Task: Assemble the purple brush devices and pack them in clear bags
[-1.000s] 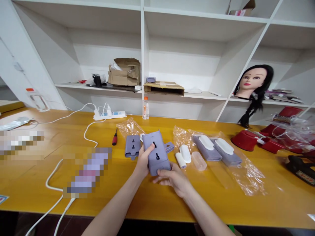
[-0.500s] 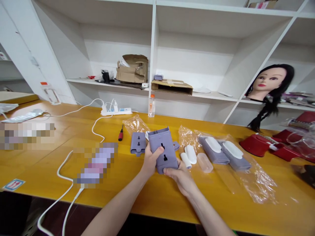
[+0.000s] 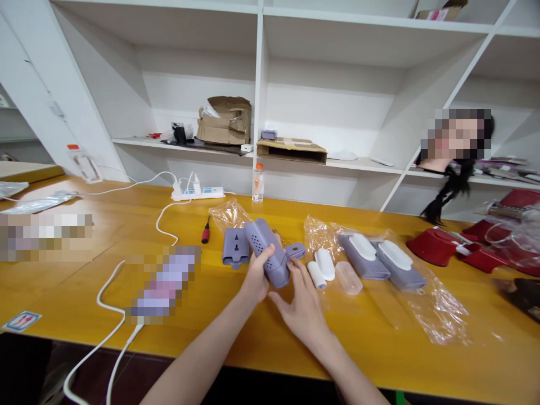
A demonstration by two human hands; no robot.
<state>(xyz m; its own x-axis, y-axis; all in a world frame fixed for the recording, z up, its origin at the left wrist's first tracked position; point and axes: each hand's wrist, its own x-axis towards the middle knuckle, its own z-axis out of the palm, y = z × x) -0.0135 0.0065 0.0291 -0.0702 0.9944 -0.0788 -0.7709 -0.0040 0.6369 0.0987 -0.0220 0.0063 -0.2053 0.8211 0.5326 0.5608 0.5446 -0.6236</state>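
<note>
1. Head view, nearest first: the left hand (image 3: pixel 255 278) is closed around a lilac-grey socket adapter (image 3: pixel 270 256), holding it over the yellow table (image 3: pixel 270 343).
2. The right hand (image 3: pixel 301 309) is now open, its fingers spread just below the adapter. Half a second ago it cradled the adapter's lower end.
3. The adapter has rolled from face-up onto its edge, tilted, with its socket face out of sight and a flat tab (image 3: pixel 296 251) sticking out to the right.
4. A matching adapter housing (image 3: pixel 235 247) lies just left of the hands, beside a red-handled screwdriver (image 3: pixel 205 230).
5. To the right lie a white roller (image 3: pixel 315 274), a white oval cover (image 3: pixel 324 263), a translucent pink case (image 3: pixel 348 278) and two bagged lilac units (image 3: pixel 363 256).
6. Farther off, a white power strip (image 3: pixel 197 193) and a plastic bottle (image 3: pixel 258 183) stand below the white shelves (image 3: pixel 329 160).
</note>
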